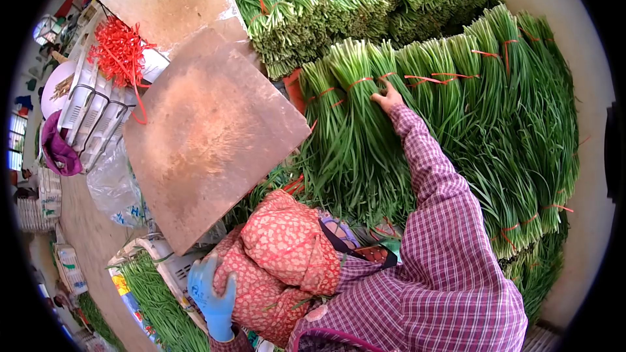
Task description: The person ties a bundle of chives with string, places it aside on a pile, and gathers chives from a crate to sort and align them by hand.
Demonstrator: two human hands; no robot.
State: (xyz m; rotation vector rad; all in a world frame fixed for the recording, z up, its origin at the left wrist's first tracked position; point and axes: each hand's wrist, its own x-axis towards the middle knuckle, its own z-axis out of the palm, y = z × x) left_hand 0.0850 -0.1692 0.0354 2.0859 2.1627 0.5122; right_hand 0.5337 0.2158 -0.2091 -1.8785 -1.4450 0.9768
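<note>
My right hand (389,98), bare, reaches forward to the pile, its fingers gripping the side of a bundle of garlic chives (355,81) tied with a red band. The bundle stands with its pale cut ends up and its leaves hanging down over the pile. My left hand (212,293), in a blue glove, rests against my red patterned trousers (280,234) with thumb and fingers apart. It holds nothing. More tied chive bundles (450,68) stand in a row just to the right of my right hand.
A brown square board (215,137) lies left of the pile. Red plastic ties (120,49) hang by a white crate (88,104). Another row of bundles (313,19) is stacked behind. Loose chives (163,300) fill a basket at lower left. A wall (548,13) bounds the right side.
</note>
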